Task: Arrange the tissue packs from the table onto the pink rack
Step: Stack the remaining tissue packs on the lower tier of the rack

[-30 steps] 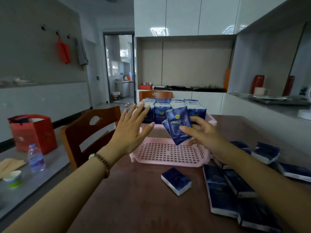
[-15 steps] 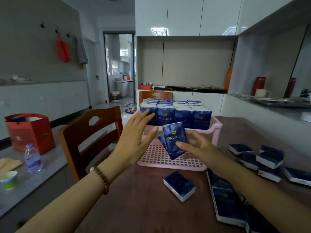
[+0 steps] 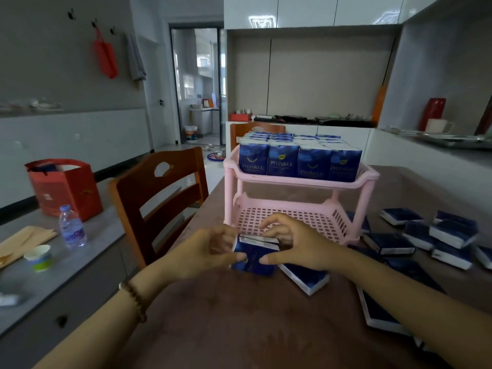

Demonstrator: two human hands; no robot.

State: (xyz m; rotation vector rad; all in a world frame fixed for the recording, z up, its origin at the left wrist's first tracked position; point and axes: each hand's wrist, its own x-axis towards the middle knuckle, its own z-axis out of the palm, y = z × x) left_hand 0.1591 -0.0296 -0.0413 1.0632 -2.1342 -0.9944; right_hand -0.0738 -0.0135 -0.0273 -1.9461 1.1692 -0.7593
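Note:
A pink two-tier rack (image 3: 300, 182) stands on the brown table (image 3: 239, 320). Its upper shelf is packed with upright dark blue tissue packs (image 3: 298, 162); its lower shelf (image 3: 290, 217) is bare. Just in front of the lower shelf, my left hand (image 3: 205, 251) and my right hand (image 3: 295, 243) both grip one blue tissue pack (image 3: 254, 255), held upright between them. Another pack (image 3: 306, 278) lies flat on the table right beside my right hand. Several more packs (image 3: 426, 235) lie scattered at the right.
A wooden chair (image 3: 157, 198) stands left of the table. On the grey side counter at left are a red bag (image 3: 64, 187), a water bottle (image 3: 72, 227) and a paper cup (image 3: 38, 257). A second chair (image 3: 255, 129) is behind the rack.
Both hands have come down from in front of the upper shelf to the front of the lower shelf. My left hand, open before, now grips the pack together with my right.

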